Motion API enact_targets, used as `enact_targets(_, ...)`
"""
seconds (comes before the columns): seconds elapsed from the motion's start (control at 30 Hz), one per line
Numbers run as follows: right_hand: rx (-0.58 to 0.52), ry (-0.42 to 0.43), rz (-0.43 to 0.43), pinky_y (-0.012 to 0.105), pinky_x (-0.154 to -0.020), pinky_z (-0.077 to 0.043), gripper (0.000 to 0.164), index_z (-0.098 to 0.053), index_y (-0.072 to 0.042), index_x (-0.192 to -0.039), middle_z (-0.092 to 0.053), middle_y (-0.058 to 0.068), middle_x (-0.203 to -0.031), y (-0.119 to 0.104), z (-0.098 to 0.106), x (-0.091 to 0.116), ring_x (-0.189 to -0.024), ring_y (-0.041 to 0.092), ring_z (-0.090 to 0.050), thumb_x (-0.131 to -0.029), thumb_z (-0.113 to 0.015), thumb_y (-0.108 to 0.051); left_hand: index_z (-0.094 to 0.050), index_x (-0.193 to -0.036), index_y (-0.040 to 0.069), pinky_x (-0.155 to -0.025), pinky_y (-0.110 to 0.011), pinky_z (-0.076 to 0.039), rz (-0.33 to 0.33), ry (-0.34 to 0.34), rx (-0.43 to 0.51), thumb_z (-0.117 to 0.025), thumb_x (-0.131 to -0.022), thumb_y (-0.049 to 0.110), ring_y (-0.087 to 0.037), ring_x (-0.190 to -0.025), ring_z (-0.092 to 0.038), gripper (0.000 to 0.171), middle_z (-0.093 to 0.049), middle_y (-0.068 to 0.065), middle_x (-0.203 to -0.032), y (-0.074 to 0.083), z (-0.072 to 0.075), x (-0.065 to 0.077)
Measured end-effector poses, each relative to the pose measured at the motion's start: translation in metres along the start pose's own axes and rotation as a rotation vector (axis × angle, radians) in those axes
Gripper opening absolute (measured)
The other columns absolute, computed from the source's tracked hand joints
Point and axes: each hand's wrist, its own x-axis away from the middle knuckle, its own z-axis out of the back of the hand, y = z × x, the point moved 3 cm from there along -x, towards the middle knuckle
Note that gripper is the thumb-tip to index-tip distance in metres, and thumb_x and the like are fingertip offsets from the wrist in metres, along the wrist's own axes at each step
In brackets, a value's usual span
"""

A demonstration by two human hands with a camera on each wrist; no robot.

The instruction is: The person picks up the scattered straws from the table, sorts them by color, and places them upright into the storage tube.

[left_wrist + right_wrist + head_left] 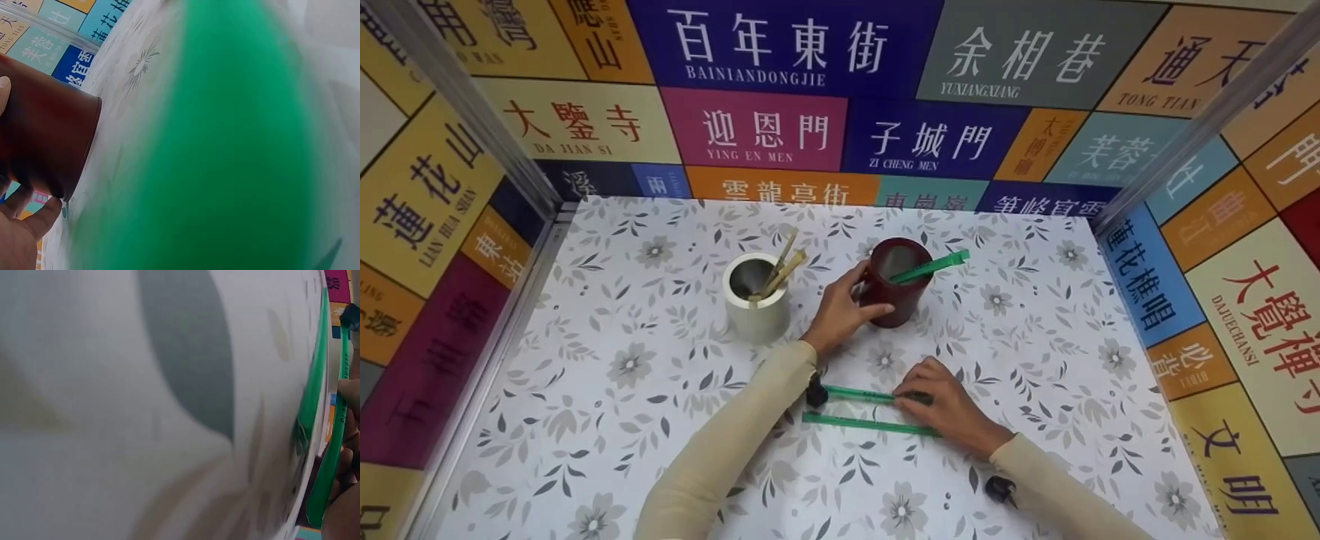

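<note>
My left hand [840, 311] holds the side of a dark red cylindrical cup [906, 300], thumb and fingers spread around its lower wall. The cup stands upright, and a green packet [937, 264] leans out over its right rim. My right hand [945, 405] pinches one end of a slim green packet [859, 394] with small dark print, its far end close to the left wrist. Just nearer, another green packet [870, 424] lies on the table, its right end hidden by the hand. A big green blur [236, 157] fills much of the left wrist view.
Left of the left hand stands a cream cup [757, 322] holding a few tan sticks [787, 266]. A white floral cloth [600, 420] covers the table. Colourful panels with printed characters [765, 127] wall the back and both sides.
</note>
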Motion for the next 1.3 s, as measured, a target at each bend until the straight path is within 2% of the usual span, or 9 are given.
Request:
enact_targets(0.1,-0.048,0.03,-0.006,0.025,-0.089,-0.051,0.016,-0.086,-0.015,-0.104,-0.072,-0.004,-0.103,0.001,0.009,0.0,-0.097,0.015,-0.059,-0.094,-0.088,-0.002,-0.04,-0.171,0.012,-0.121,-0.028,-0.048,0.008,-0.002,-0.003,-0.095,-0.091,0.028,-0.017,-0.149,-0.054,0.099,-0.058,-0.006,-0.162,0.0,0.0,0.0)
enact_targets(0.27,-0.106,0.135,-0.012,0.028,-0.079,-0.053,0.024,-0.086,-0.012,-0.104,-0.074,0.003,-0.101,-0.005,0.028,-0.009,-0.09,0.022,-0.064,-0.09,-0.086,0.007,-0.041,-0.171,0.01,-0.122,-0.034,-0.049,0.011,-0.004,-0.021,-0.095,-0.09,0.028,-0.02,-0.151,-0.053,0.098,-0.056,-0.007,-0.164,0.001,0.0,0.0)
enact_targets(0.37,-0.138,0.195,-0.047,0.029,-0.069,-0.047,0.023,-0.085,-0.006,-0.103,-0.074,0.009,-0.098,-0.015,0.043,-0.02,-0.081,0.021,-0.058,-0.09,-0.083,0.013,-0.043,-0.17,0.011,-0.123,-0.038,-0.048,0.011,-0.011,-0.024,-0.095,-0.09,0.029,-0.021,-0.151,-0.053,0.097,-0.056,-0.007,-0.164,0.002,0.001,-0.001)
enact_targets(0.5,-0.191,0.253,-0.077,0.029,-0.066,-0.042,0.02,-0.083,0.001,-0.105,-0.072,0.017,-0.097,-0.022,0.067,-0.036,-0.075,0.018,-0.051,-0.093,-0.078,0.017,-0.045,-0.169,0.012,-0.125,-0.04,-0.046,0.001,-0.008,-0.033,-0.095,-0.091,0.025,-0.02,-0.15,-0.054,0.094,-0.058,-0.006,-0.162,0.002,0.002,-0.002)
enact_targets(0.63,-0.246,0.295,-0.107,0.022,-0.067,-0.046,0.021,-0.083,-0.001,-0.11,-0.071,0.019,-0.101,-0.022,0.09,-0.052,-0.076,0.015,-0.055,-0.097,-0.075,0.013,-0.045,-0.169,0.012,-0.125,-0.036,-0.046,0.002,0.004,-0.058,-0.095,-0.09,0.025,-0.018,-0.149,-0.055,0.095,-0.059,-0.006,-0.162,0.002,0.002,-0.001)
enact_targets(0.8,-0.331,0.365,-0.084,0.024,-0.074,-0.055,0.017,-0.08,0.005,-0.114,-0.07,0.022,-0.104,-0.025,0.113,-0.074,-0.085,0.019,-0.065,-0.1,-0.073,0.012,-0.044,-0.169,0.01,-0.123,-0.031,-0.047,-0.014,-0.005,0.024,-0.096,-0.089,0.024,-0.019,-0.148,-0.055,0.096,-0.059,-0.007,-0.16,0.001,0.001,0.0)
enact_targets(0.87,-0.358,0.397,-0.073,0.025,-0.077,-0.058,0.016,-0.078,0.009,-0.114,-0.071,0.021,-0.105,-0.027,0.118,-0.083,-0.089,0.02,-0.068,-0.1,-0.073,0.013,-0.044,-0.169,0.01,-0.123,-0.031,-0.047,-0.028,-0.009,0.053,-0.096,-0.089,0.022,-0.02,-0.147,-0.055,0.096,-0.06,-0.007,-0.158,0.001,0.001,0.0)
enact_targets(1.07,-0.394,0.486,-0.075,0.026,-0.079,-0.062,0.013,-0.077,0.013,-0.112,-0.074,0.015,-0.106,-0.031,0.127,-0.112,-0.088,0.019,-0.073,-0.098,-0.075,0.013,-0.043,-0.169,0.009,-0.121,-0.029,-0.048,-0.018,0.007,0.053,-0.097,-0.088,0.02,-0.019,-0.147,-0.056,0.098,-0.061,-0.007,-0.157,-0.001,0.001,0.0)
enact_targets(1.3,-0.349,0.56,-0.083,0.026,-0.08,-0.063,0.012,-0.077,0.012,-0.11,-0.076,0.012,-0.101,-0.032,0.131,-0.139,-0.085,0.018,-0.074,-0.099,-0.074,0.013,-0.045,-0.168,0.007,-0.12,-0.029,-0.049,-0.008,0.023,0.044,-0.098,-0.087,0.018,-0.02,-0.146,-0.058,0.098,-0.063,-0.011,-0.155,-0.001,0.0,-0.002)
